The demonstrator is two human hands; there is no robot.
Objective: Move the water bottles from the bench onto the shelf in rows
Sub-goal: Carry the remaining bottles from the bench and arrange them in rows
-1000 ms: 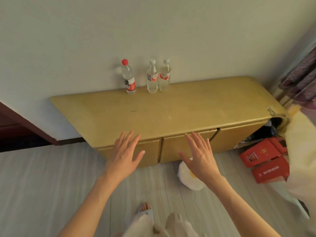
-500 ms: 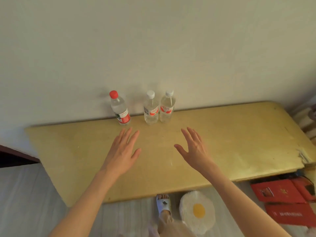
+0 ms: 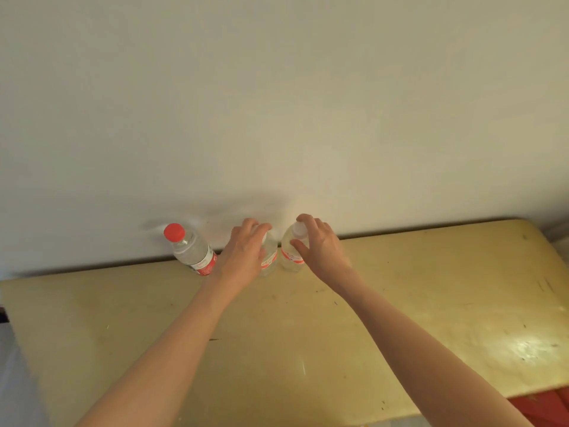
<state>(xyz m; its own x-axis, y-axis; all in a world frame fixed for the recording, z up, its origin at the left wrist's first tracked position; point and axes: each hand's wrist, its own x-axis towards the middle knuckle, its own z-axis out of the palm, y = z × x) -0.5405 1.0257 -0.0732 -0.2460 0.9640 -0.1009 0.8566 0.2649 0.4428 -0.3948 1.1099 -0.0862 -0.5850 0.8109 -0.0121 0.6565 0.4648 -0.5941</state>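
Three clear water bottles stand upright against the wall at the back of the yellow bench (image 3: 400, 303). The left bottle (image 3: 192, 251) has a red cap and a red label and stands untouched. My left hand (image 3: 244, 254) curls round the neck of the middle bottle (image 3: 269, 257), hiding its cap. My right hand (image 3: 317, 241) grips the top of the right bottle (image 3: 291, 257), thumb and fingers round its white cap. The middle and right bottles stand close together and both rest on the bench.
A plain pale wall (image 3: 277, 103) rises right behind the bottles. The bench top is scuffed and glossy at the right. A red object (image 3: 551, 408) shows below the bench edge at the bottom right. No shelf is in view.
Both hands have reached forward from above the bench's middle to the bottles and closed on the middle and right ones. The camera has moved closer to the wall.
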